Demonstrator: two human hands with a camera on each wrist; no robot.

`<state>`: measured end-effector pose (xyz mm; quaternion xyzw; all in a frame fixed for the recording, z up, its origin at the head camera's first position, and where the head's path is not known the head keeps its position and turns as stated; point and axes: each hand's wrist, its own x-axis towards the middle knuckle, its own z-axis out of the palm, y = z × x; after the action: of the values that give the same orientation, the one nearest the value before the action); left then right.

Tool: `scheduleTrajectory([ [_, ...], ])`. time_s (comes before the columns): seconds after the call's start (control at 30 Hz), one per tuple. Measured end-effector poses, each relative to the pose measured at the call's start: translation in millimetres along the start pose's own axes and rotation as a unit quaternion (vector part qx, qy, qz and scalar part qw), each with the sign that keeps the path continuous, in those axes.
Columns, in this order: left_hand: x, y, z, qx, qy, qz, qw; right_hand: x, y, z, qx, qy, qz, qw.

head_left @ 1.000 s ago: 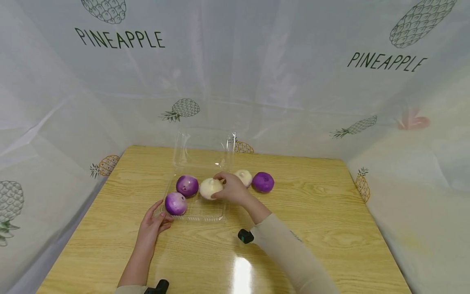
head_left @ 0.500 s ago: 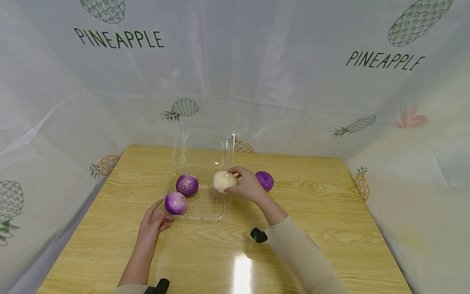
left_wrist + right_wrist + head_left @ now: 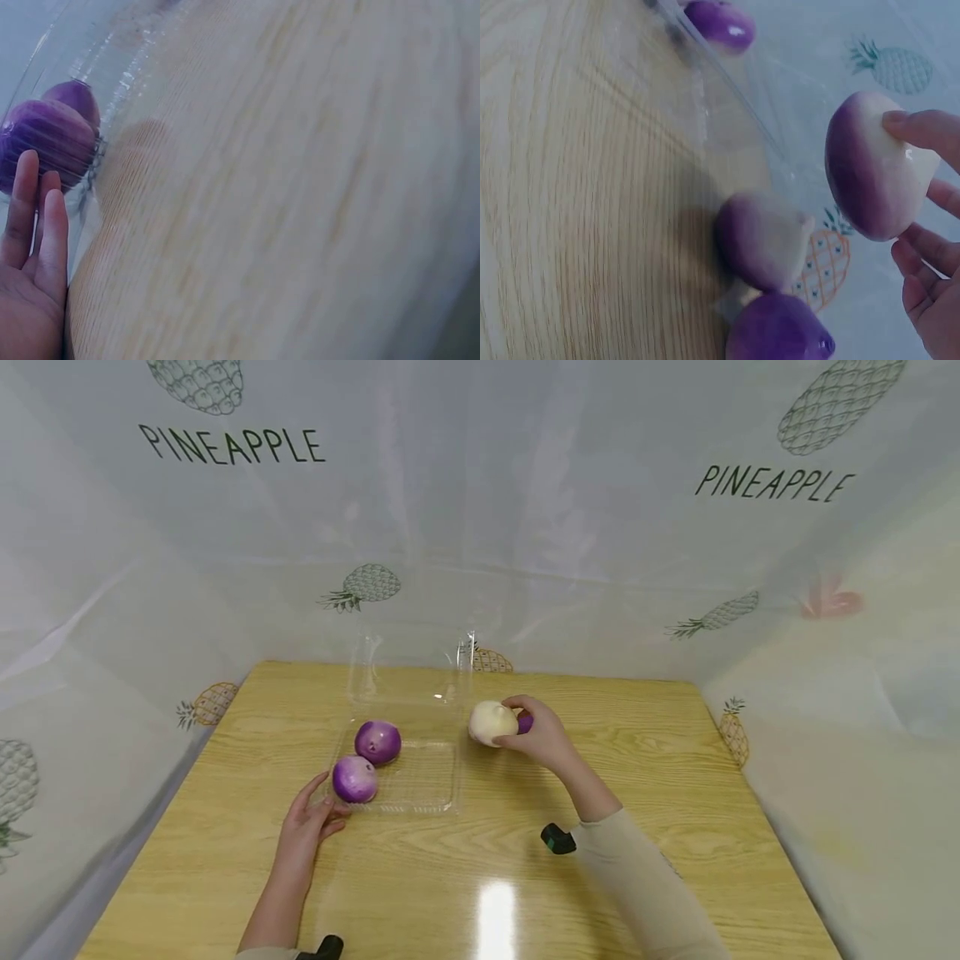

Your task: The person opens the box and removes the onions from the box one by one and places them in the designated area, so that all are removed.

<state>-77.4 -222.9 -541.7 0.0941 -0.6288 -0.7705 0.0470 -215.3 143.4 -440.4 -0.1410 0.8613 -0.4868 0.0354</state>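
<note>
In the head view my right hand (image 3: pixel 538 732) grips a white-and-purple onion (image 3: pixel 492 723) right of the clear plastic box (image 3: pixel 420 810). The right wrist view shows that onion (image 3: pixel 866 169) raised off the table, between thumb and fingers. Below it rest another white-and-purple onion (image 3: pixel 757 240) and a purple onion (image 3: pixel 780 330), mostly hidden in the head view. Two purple onions, one behind (image 3: pixel 378 742) and one in front (image 3: pixel 355 779), sit in the box's left part. My left hand (image 3: pixel 307 817) touches the box's front left corner, its fingers (image 3: pixel 52 240) extended.
The box's clear lid (image 3: pixel 408 668) stands raised at the back, near the patterned curtain (image 3: pixel 570 552) behind the table. Wooden tabletop (image 3: pixel 637 777) extends to the right and in front of the box.
My right hand has lifted the white-and-purple onion out of the box and carried it right, over the onions on the table. The left hand has stayed at the box corner.
</note>
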Motion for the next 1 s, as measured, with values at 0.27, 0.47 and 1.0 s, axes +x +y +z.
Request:
scheduleTrajectory([
  [0.27,-0.9,-0.7,-2.6,0.006,0.007,0.006,0.9999,-5.7,15.4,-18.4,0.001,0.031,0.002,0.9995],
  [0.47,-0.8,-2.8,-1.7,0.014,0.010,0.005,0.9998,-14.0,27.8,-34.7,-0.026,0.053,0.011,0.9982],
  [1.0,0.5,-2.3,-1.7,0.008,-0.004,0.007,0.9999,-28.3,54.8,-66.6,-0.004,0.121,0.015,0.9925],
])
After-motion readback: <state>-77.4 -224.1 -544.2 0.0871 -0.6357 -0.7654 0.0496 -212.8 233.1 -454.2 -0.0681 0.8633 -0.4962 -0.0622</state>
